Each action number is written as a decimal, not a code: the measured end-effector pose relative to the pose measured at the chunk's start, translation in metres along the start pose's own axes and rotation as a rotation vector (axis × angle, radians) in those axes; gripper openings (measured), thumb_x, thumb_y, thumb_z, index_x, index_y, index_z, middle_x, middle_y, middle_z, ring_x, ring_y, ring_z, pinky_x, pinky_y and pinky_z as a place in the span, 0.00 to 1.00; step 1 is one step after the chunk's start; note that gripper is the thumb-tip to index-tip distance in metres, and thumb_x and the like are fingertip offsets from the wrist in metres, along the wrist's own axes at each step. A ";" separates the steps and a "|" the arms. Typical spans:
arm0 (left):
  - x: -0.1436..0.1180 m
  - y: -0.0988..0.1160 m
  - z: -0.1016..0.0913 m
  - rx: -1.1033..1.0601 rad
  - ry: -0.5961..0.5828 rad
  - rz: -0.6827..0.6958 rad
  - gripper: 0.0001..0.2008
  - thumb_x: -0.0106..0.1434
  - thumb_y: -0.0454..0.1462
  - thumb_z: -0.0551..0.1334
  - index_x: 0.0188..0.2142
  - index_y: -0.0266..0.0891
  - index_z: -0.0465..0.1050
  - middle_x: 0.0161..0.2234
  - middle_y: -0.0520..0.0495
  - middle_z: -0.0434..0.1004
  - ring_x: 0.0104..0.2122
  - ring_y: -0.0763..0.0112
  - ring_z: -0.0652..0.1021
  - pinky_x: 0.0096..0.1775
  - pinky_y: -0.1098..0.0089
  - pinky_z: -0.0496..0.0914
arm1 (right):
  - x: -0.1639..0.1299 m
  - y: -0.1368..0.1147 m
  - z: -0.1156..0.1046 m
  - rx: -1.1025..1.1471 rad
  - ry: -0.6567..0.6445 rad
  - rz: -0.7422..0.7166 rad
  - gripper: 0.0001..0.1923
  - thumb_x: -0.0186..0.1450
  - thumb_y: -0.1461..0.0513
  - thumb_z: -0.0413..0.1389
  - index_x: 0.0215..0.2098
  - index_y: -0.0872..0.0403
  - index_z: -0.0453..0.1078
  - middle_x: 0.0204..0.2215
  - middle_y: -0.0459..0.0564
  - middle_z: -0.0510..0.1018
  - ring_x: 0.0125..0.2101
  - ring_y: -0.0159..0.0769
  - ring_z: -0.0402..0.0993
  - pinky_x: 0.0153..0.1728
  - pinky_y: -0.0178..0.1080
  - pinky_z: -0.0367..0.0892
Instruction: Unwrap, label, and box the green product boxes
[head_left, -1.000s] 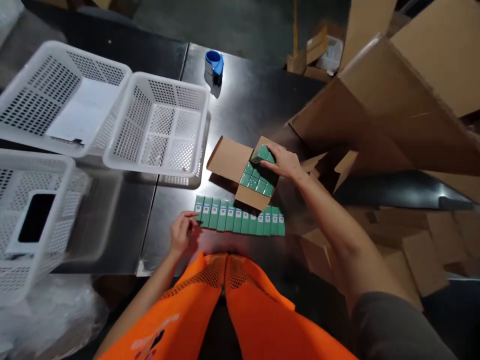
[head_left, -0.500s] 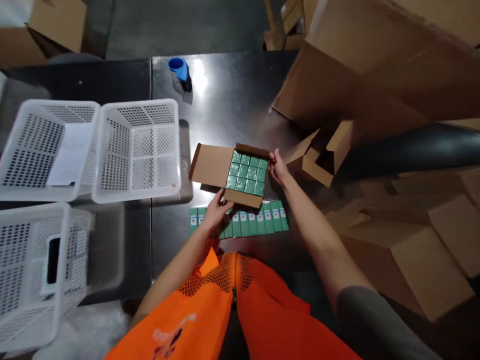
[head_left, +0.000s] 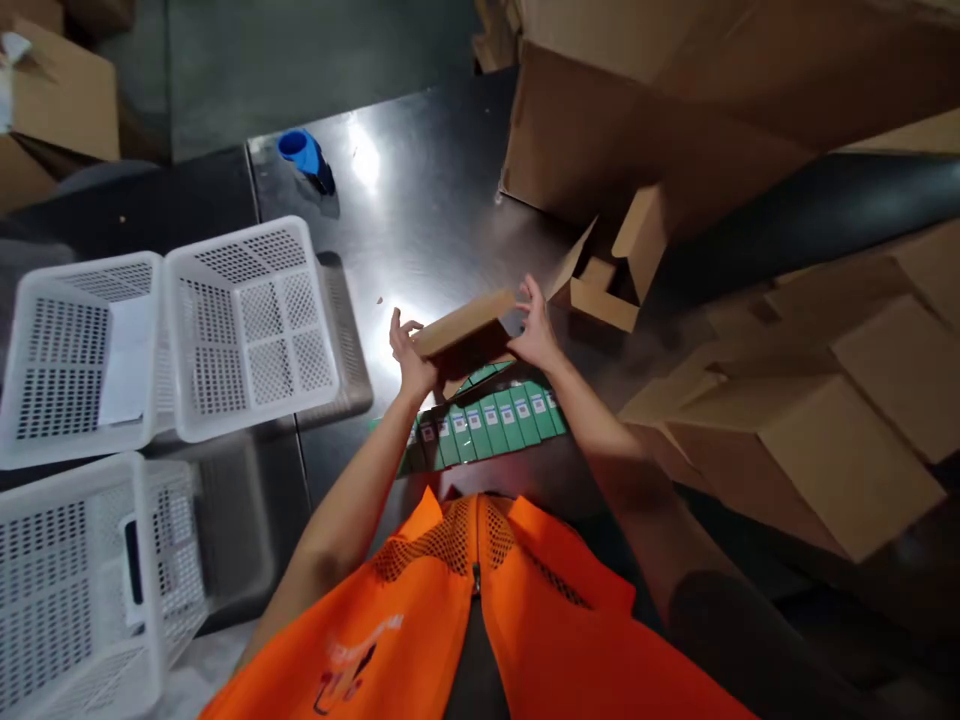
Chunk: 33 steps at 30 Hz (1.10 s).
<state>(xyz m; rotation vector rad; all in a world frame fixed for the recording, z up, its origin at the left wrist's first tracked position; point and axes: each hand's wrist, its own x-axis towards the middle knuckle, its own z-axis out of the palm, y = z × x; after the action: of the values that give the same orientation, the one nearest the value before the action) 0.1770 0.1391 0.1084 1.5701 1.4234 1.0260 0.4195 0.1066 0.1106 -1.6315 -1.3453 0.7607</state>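
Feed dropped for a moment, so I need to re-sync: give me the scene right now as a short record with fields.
left hand: left hand grips the left end of the small carton
right hand: right hand grips its right end
small carton: held between both hands, tilted, just above the table
green boxes: a row of green boxes lies flat below the carton
baskets: white baskets stand to the left
other: blue tape dispenser at the far edge; large cardboard boxes to the right

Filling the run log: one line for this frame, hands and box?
left hand: grips box left end | right hand: grips right end | box: tilted, over green packs row | baskets: left on table
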 end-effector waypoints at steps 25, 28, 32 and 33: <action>-0.081 -0.001 -0.015 0.122 -0.216 0.122 0.23 0.65 0.53 0.58 0.49 0.41 0.80 0.70 0.40 0.51 0.70 0.45 0.47 0.66 0.43 0.43 | -0.064 -0.001 -0.007 0.095 -0.013 -0.051 0.12 0.64 0.51 0.61 0.42 0.45 0.80 0.51 0.49 0.79 0.55 0.45 0.73 0.62 0.53 0.62; -0.086 0.001 -0.010 0.065 -0.169 0.030 0.24 0.66 0.54 0.57 0.49 0.40 0.79 0.71 0.41 0.46 0.70 0.49 0.47 0.68 0.48 0.42 | -0.065 0.009 0.006 0.188 0.122 0.120 0.20 0.63 0.48 0.60 0.48 0.49 0.78 0.54 0.54 0.77 0.53 0.46 0.74 0.58 0.52 0.68; -0.096 -0.006 0.006 -0.019 -0.061 -0.230 0.37 0.64 0.53 0.61 0.67 0.42 0.55 0.72 0.38 0.41 0.71 0.54 0.48 0.67 0.52 0.53 | -0.060 0.027 0.017 0.309 0.141 0.307 0.33 0.57 0.46 0.65 0.57 0.52 0.71 0.54 0.58 0.76 0.47 0.46 0.78 0.49 0.51 0.75; -0.097 -0.008 0.010 -0.051 -0.049 -0.303 0.40 0.64 0.52 0.61 0.69 0.43 0.49 0.72 0.37 0.44 0.70 0.55 0.50 0.65 0.52 0.57 | -0.058 0.029 0.019 0.329 0.133 0.335 0.34 0.57 0.47 0.65 0.57 0.52 0.71 0.54 0.58 0.76 0.46 0.46 0.78 0.49 0.51 0.74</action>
<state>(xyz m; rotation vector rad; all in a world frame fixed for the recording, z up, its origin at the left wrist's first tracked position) 0.1780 0.0430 0.0905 1.2859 1.5326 0.8312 0.4026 0.0537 0.0720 -1.6236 -0.8112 0.9935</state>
